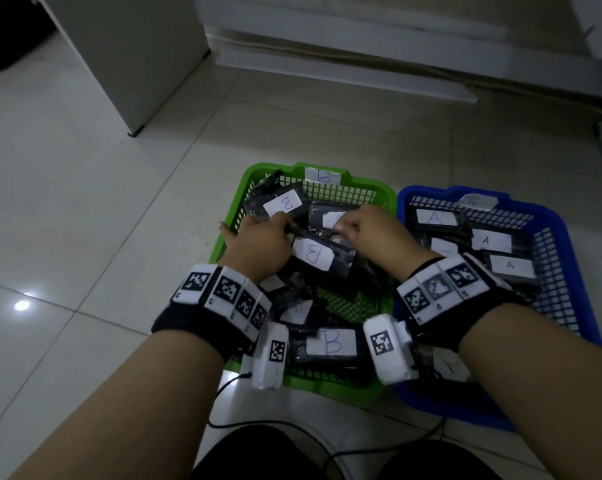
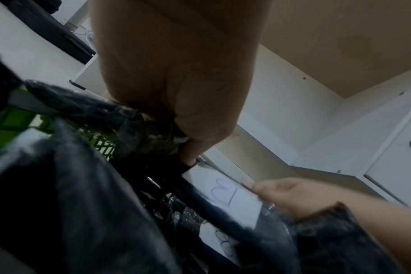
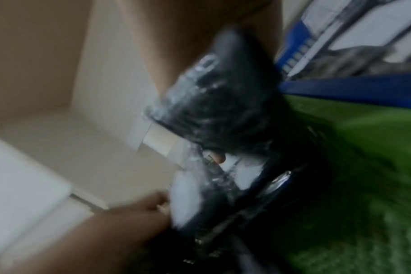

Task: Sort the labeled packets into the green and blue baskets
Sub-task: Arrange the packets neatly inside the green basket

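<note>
Both hands are down in the green basket (image 1: 230, 233), which stands on the floor touching the blue basket (image 1: 569, 271) on its right. The left hand (image 1: 258, 242) has its fingers curled onto a black plastic-wrapped packet (image 1: 327, 258) with a white B label, and the left wrist view shows a fingertip pressed at the label's corner. The right hand (image 1: 368, 230) is curled at the same packet's far end — its wrist view is badly blurred, so it probably pinches the clear wrap, though I can't be sure. Other B packets lie around and under it; A-labelled packets (image 1: 490, 240) fill the blue basket. These packets look light and soft, the film glossy and likely slippery, so a pinch on the loose wrap may slide — gripping across the body, beside the label, should hold better.
</note>
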Demonstrator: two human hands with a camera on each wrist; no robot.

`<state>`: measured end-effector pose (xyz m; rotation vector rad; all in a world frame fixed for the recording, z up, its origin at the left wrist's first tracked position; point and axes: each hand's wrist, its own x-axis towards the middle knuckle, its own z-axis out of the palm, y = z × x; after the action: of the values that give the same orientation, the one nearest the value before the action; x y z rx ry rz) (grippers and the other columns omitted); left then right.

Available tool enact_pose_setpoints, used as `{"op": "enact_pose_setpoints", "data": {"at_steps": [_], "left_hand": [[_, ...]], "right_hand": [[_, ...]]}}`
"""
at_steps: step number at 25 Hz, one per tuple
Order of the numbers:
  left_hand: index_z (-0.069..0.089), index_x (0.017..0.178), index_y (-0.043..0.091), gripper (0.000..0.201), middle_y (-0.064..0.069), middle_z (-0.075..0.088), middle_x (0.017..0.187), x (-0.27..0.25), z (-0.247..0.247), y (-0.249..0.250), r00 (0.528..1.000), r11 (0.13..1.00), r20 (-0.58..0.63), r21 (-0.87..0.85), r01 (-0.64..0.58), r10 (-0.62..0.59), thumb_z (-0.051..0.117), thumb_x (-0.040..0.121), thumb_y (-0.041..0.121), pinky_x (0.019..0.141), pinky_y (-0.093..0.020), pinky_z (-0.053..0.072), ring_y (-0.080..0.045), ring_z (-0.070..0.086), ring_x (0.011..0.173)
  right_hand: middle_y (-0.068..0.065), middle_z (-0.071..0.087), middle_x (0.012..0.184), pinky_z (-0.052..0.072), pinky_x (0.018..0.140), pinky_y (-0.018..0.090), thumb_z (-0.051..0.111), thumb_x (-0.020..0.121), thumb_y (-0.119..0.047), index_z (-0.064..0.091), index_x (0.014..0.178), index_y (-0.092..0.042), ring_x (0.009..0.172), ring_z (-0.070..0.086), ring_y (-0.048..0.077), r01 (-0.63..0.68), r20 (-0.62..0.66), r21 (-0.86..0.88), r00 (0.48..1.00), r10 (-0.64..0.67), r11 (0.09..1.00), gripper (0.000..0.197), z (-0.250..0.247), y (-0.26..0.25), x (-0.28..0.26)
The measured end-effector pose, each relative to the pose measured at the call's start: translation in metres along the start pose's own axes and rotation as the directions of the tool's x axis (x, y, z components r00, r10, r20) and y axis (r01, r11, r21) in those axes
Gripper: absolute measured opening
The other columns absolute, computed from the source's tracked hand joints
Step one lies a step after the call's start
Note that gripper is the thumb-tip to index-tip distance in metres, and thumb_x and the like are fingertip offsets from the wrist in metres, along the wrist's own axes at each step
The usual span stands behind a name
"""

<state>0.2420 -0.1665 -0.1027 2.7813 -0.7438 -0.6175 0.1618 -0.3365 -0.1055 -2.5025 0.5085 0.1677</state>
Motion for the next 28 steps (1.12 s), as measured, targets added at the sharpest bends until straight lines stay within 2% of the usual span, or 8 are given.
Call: {"op": "enact_pose_setpoints", "data": {"at_steps": [2,6,12,16,20,23,25,28], "left_hand": [[0.045,0.121,0.022,0.028,-0.008,0.056,0.127,0.001,0.001,0.004,1.000,1.000,-0.015,-0.010,0.022,-0.022,0.034,0.098,0.031,0.110,-0.067,0.004,-0.029,0.025,0.136],[0.049,0.114,0.026,0.022,-0.004,0.059,0.121,-0.006,0.000,0.005,0.999,1.000,-0.033,-0.001,0.007,-0.007,0.041,0.095,0.033,0.111,-0.065,0.008,-0.026,0.029,0.134],[0.051,0.104,0.036,0.014,-0.003,0.057,0.121,-0.013,-0.008,-0.011,1.000,0.986,-0.023,-0.168,-0.014,0.010,0.044,0.093,0.030,0.110,-0.064,0.013,-0.023,0.034,0.130],[0.049,0.100,0.044,0.011,0.007,0.061,0.113,-0.019,-0.008,-0.018,0.999,0.966,-0.030,-0.254,-0.043,0.037,0.051,0.090,0.039,0.109,-0.065,0.015,-0.021,0.045,0.122],[0.048,0.120,0.040,0.037,0.014,0.057,0.124,-0.031,-0.004,-0.011,0.996,0.990,0.011,-0.114,-0.083,0.085,0.058,0.085,0.048,0.109,-0.065,0.011,-0.016,0.044,0.125],[0.056,0.115,0.046,0.028,0.012,0.043,0.138,-0.038,-0.004,-0.009,0.981,0.977,0.129,0.137,-0.165,0.148,0.055,0.088,0.048,0.109,-0.068,0.008,-0.019,0.027,0.136],[0.057,0.113,0.053,0.024,0.017,0.036,0.144,-0.044,-0.005,-0.011,0.964,0.951,0.201,0.222,-0.216,0.173,0.048,0.092,0.047,0.107,-0.071,0.004,-0.020,0.017,0.140],[0.052,0.120,0.052,0.029,0.022,0.032,0.147,-0.054,-0.003,-0.011,0.957,0.924,0.207,0.283,-0.258,0.204,0.040,0.094,0.049,0.103,-0.076,-0.003,-0.016,0.011,0.143]], "right_hand": [[-0.001,0.066,0.103,0.044,0.081,0.027,0.044,0.094,-0.050,0.070,0.104,-0.020,0.098,0.060,0.017,-0.089,0.114,0.196,0.991,0.067,0.977,0.041,-0.011,-0.006,-0.012],[-0.007,0.061,0.098,0.046,0.081,0.022,0.074,0.078,-0.038,0.066,0.111,-0.022,0.094,0.060,0.012,0.003,0.335,-0.010,0.942,0.000,1.000,0.037,-0.002,-0.009,-0.035],[0.002,0.044,0.109,0.044,0.077,0.028,0.078,0.075,-0.031,0.048,0.116,-0.022,0.095,0.052,0.019,-0.089,0.126,0.125,0.989,0.073,0.988,0.051,0.021,-0.015,-0.040],[0.001,0.052,0.103,0.039,0.076,0.024,0.071,0.082,-0.032,0.061,0.107,-0.016,0.096,0.055,0.021,-0.088,0.116,0.097,0.990,0.077,0.991,0.030,0.009,-0.020,-0.040],[0.014,0.065,0.110,0.049,0.076,0.033,0.062,0.089,-0.025,0.061,0.113,0.000,0.100,0.062,0.030,-0.181,0.177,-0.123,0.964,0.201,0.976,0.035,-0.015,-0.021,-0.047],[0.016,0.059,0.121,0.052,0.077,0.035,0.049,0.094,-0.014,0.046,0.130,-0.001,0.101,0.062,0.030,-0.189,0.339,-0.263,0.900,0.274,0.946,0.038,-0.005,-0.029,-0.061],[0.015,0.058,0.125,0.049,0.081,0.033,0.039,0.098,-0.012,0.051,0.128,0.000,0.103,0.059,0.028,-0.178,0.397,-0.319,0.867,0.302,0.931,0.034,0.010,-0.036,-0.066],[0.015,0.056,0.129,0.046,0.080,0.033,0.038,0.099,-0.021,0.047,0.132,0.000,0.107,0.058,0.031,-0.195,0.409,-0.382,0.841,0.354,0.903,0.040,0.025,-0.045,-0.063]]}}
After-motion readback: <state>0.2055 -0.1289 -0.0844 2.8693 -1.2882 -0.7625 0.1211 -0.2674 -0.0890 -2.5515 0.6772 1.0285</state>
